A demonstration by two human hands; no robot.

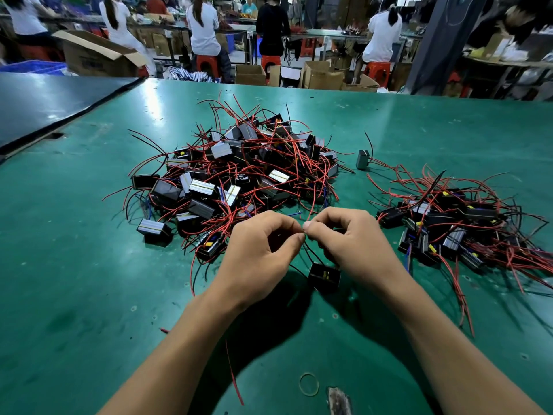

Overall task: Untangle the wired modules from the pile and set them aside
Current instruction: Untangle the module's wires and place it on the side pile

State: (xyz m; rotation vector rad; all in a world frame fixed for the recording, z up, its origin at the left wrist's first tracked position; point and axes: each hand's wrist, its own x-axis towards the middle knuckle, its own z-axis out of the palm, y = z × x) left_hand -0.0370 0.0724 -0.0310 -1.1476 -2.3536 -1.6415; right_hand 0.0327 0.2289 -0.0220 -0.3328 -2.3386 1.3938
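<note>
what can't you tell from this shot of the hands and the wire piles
Head view only:
- How many wires the left hand and right hand pinch: fingertips cover them.
- The module below the hands: markings too small.
- The set-aside pile: runs off the right edge.
- The main pile: lower modules buried.

I see bright overhead light glaring off the green matte worktop [89, 235] beyond my hands [260, 250]; soft shadows beneath them, edges bowed, background workers blurred.
</note>
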